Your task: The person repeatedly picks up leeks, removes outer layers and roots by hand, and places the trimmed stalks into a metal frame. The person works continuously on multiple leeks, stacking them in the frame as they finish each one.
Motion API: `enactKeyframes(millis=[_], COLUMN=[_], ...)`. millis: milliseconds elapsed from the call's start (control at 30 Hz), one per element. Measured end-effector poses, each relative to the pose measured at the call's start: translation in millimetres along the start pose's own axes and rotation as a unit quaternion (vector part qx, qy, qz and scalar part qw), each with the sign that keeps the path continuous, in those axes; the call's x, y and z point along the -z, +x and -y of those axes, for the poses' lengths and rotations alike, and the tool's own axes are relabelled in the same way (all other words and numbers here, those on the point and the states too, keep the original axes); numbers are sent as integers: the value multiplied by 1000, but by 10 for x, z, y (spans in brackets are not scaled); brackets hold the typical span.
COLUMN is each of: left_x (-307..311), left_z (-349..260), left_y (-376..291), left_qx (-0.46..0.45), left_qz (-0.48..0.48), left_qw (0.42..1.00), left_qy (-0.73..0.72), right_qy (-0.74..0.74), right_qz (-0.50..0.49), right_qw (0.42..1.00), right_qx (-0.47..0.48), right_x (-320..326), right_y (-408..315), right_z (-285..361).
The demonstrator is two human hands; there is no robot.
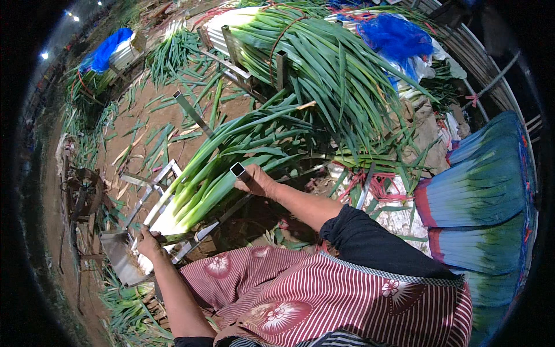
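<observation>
A loose bunch of long green onions (pixel 190 204) lies slantwise in a metal frame (pixel 208 232), white ends toward me and leaves pointing away. At the white root end, my left hand (pixel 149 245) has its fingers curled on the stalks, beside a sheet-metal end plate (pixel 115 251). My right hand (pixel 260 182) is at the leaves, right behind a square metal post (pixel 238 170) that partly covers its fingers. Whether it grips leaves or only rests against them is hidden.
Beyond stands a large tied bundle of green onions (pixel 321 65) in another rack with upright posts. Netted bundles (pixel 472 186) are stacked at right. Red ties (pixel 381 186) lie near my right arm. Blue netting (pixel 394 39) sits at the back. Cut leaves litter the soil (pixel 117 152).
</observation>
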State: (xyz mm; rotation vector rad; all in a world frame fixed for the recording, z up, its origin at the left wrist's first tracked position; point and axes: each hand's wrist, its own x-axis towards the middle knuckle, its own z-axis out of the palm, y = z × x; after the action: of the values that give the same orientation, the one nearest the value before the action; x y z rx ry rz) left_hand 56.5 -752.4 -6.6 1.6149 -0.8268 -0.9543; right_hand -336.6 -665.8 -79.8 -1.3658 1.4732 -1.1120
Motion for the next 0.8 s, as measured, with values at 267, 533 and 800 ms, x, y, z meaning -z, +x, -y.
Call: enactKeyframes(millis=[267, 533, 800], left_x=[341, 402, 108], left_z=[360, 291, -63], left_y=[314, 42, -345], left_qx=[-2, 31, 1], left_qz=[-46, -3, 2], left_qw=[998, 993, 999], left_qy=[42, 114, 43], right_qy=[78, 100, 25], right_qz=[-17, 18, 9], right_qw=[997, 995, 1000], right_qx=[-10, 1, -5], right_x=[-257, -220, -93], right_y=[-552, -558, -559], right_z=[161, 54, 77])
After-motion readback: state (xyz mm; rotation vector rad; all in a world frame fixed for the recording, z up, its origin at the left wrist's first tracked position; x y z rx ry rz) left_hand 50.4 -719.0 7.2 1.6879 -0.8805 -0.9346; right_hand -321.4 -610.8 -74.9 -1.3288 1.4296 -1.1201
